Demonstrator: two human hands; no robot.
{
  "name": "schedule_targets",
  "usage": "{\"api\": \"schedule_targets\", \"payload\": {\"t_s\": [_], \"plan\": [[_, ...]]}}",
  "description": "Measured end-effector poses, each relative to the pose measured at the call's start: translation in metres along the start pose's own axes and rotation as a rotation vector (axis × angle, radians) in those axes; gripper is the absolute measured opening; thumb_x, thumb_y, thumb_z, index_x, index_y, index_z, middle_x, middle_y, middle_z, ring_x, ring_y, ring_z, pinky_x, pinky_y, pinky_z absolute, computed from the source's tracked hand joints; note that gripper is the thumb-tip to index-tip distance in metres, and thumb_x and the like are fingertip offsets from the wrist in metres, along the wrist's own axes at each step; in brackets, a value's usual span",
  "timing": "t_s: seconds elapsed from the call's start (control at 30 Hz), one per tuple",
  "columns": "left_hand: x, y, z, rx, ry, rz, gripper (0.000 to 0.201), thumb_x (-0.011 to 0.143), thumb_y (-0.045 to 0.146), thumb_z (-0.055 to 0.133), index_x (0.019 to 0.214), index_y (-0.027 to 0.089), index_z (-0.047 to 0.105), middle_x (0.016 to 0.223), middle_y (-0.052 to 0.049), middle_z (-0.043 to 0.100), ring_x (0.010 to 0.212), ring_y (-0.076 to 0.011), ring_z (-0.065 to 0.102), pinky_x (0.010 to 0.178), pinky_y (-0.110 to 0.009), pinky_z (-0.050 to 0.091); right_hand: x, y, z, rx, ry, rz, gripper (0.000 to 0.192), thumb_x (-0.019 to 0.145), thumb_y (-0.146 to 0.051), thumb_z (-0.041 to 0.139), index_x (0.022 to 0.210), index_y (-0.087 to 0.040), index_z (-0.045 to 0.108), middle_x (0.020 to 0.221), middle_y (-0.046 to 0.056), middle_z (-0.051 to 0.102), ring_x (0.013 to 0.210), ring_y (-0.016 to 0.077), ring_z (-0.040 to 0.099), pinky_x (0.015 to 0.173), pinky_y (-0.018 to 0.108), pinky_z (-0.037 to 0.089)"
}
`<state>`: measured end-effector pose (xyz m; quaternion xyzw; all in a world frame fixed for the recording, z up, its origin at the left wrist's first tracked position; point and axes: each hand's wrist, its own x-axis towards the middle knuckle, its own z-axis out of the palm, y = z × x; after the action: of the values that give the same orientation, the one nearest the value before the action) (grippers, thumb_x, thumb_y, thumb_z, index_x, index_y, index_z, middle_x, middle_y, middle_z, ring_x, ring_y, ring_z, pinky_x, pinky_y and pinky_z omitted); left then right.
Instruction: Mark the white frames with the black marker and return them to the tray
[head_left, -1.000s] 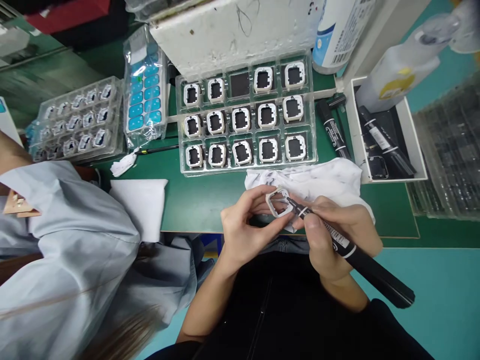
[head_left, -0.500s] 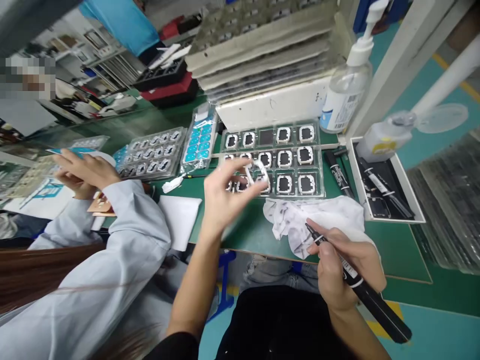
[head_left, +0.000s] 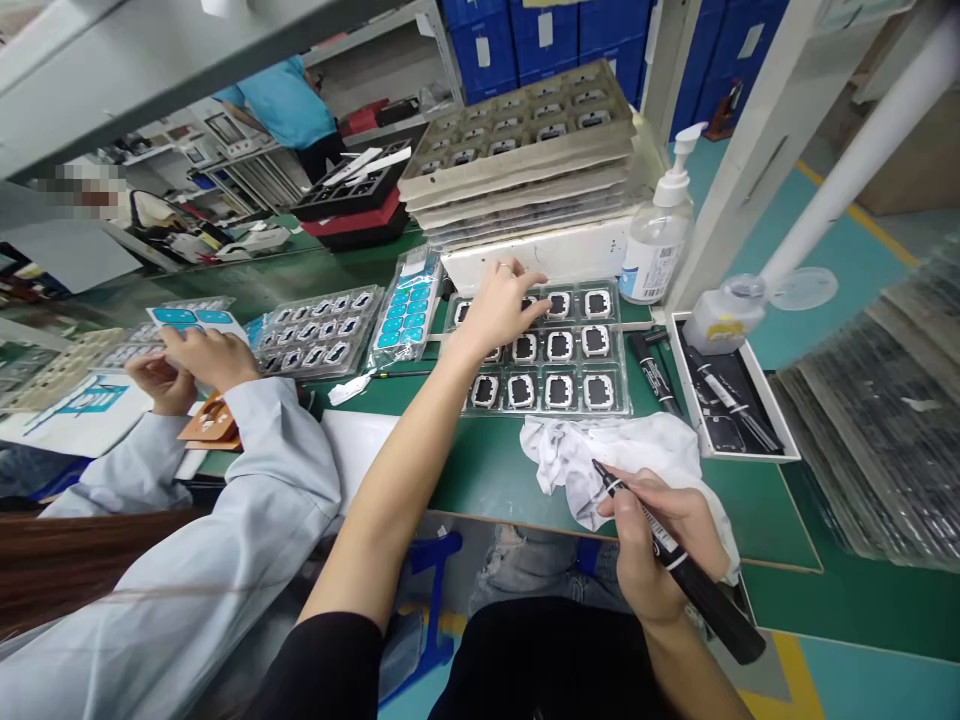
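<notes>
Fingers of my left hand (head_left: 501,303) are curled down over the back-left pockets of the clear tray (head_left: 616,398), tips on the white frames (head_left: 559,345) there; can't tell whether a frame is pinched under them or just touched. That tray sits mid-bench, short of the white block at the back edge, so every pocket is within arm's reach.

Right hand (head_left: 654,545) is closed around a black marker (head_left: 675,560), tip pointing up-left and clear of everything, over the near bench edge. It rests by the crumpled white cloth (head_left: 600,455), which lies just in front of the tray, handy for wiping.

Left of me a co-worker in a pale sleeve (head_left: 247,470) handles blue label sheets (head_left: 187,318) at the bench's left end, beside a second tray (head_left: 315,330).

Right side: spare markers in a white box (head_left: 731,395), pump bottle (head_left: 660,250) at the back-right corner.

Surface is a green mat (head_left: 487,470). Stacked trays behind, shelving and blue bins beyond, teal floor.
</notes>
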<state>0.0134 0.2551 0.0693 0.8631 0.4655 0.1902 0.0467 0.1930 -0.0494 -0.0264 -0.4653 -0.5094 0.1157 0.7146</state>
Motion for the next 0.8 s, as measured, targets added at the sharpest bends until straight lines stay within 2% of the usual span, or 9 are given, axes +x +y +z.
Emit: {"api": "schedule_targets", "payload": {"t_s": [0.1,0.2,0.33,0.4,0.5,0.57,0.67,0.73,0.8], "plan": [[0.020,0.010,0.003,0.003,-0.115,0.017,0.042,0.110,0.038,0.082,0.145,0.016,0.086,0.150,-0.025,0.073,0.154,-0.0495,0.060,0.140,-0.071,0.046,0.000,0.000,-0.001,-0.017,0.016,-0.011,0.016,0.102,-0.020,0.090,0.114,-0.027,0.081,0.087,0.001,0.087,0.077,0.0297,0.090,0.068,0.042,0.079],[0.039,0.013,0.006,-0.023,-0.204,-0.020,0.042,0.105,0.040,0.088,0.137,0.013,0.086,0.144,-0.025,0.076,0.149,-0.0480,0.064,0.136,-0.064,0.050,0.000,0.001,-0.003,0.014,0.025,0.014,0.015,0.102,-0.019,0.091,0.113,-0.025,0.082,0.088,0.002,0.087,0.079,0.0311,0.091,0.074,0.045,0.080],[0.046,0.017,0.008,-0.060,-0.132,-0.001,0.045,0.092,0.030,0.101,0.126,0.010,0.080,0.145,-0.028,0.076,0.147,-0.0486,0.066,0.130,-0.060,0.055,0.002,0.002,-0.001,0.086,0.092,0.090,0.013,0.101,-0.023,0.094,0.108,-0.023,0.082,0.084,0.002,0.086,0.071,0.0310,0.087,0.070,0.048,0.079],[0.043,0.020,0.009,-0.090,-0.103,0.036,0.043,0.093,0.016,0.095,0.131,0.012,0.076,0.141,-0.025,0.079,0.142,-0.0458,0.071,0.125,-0.058,0.058,0.003,0.002,0.003,0.091,0.126,0.113,0.016,0.100,-0.025,0.096,0.109,-0.022,0.084,0.086,0.003,0.087,0.072,0.0311,0.088,0.069,0.047,0.079],[0.036,0.026,0.013,-0.138,-0.116,0.070,0.037,0.101,0.001,0.074,0.135,0.015,0.073,0.130,-0.018,0.084,0.129,-0.0397,0.078,0.118,-0.055,0.062,0.004,0.002,0.009,0.072,0.161,0.079,0.024,0.098,-0.022,0.099,0.118,-0.021,0.087,0.096,0.006,0.090,0.078,0.0309,0.091,0.071,0.042,0.080],[0.026,0.030,0.013,-0.195,-0.065,0.071,0.035,0.103,0.000,0.069,0.133,0.017,0.074,0.127,-0.016,0.084,0.127,-0.0372,0.080,0.118,-0.054,0.063,0.005,0.000,0.009,0.051,0.146,0.042,0.025,0.098,-0.021,0.098,0.122,-0.022,0.088,0.101,0.006,0.091,0.081,0.0298,0.092,0.072,0.039,0.080],[-0.004,0.036,0.009,-0.399,0.128,0.032,0.033,0.106,0.008,0.074,0.136,0.022,0.074,0.130,-0.012,0.084,0.127,-0.0326,0.081,0.117,-0.052,0.067,0.009,-0.005,0.007,0.038,0.069,0.028,0.025,0.102,-0.020,0.094,0.126,-0.024,0.086,0.105,0.005,0.090,0.084,0.0287,0.093,0.073,0.038,0.080],[-0.037,0.041,0.003,-0.621,0.218,-0.035,0.036,0.107,0.021,0.082,0.142,0.027,0.073,0.127,-0.008,0.084,0.121,-0.0301,0.084,0.107,-0.049,0.072,0.012,-0.009,0.005,0.067,0.025,0.039,0.029,0.103,-0.017,0.091,0.130,-0.026,0.084,0.107,0.005,0.089,0.088,0.0278,0.093,0.077,0.039,0.081],[-0.077,0.049,-0.004,-0.876,0.199,-0.122,0.051,0.103,0.034,0.094,0.148,0.031,0.072,0.118,-0.006,0.083,0.109,-0.0292,0.089,0.093,-0.045,0.076,0.014,-0.011,0.005,0.109,0.002,0.048,0.033,0.104,-0.014,0.089,0.133,-0.028,0.083,0.111,0.004,0.087,0.090,0.0265,0.092,0.081,0.041,0.081]]}}
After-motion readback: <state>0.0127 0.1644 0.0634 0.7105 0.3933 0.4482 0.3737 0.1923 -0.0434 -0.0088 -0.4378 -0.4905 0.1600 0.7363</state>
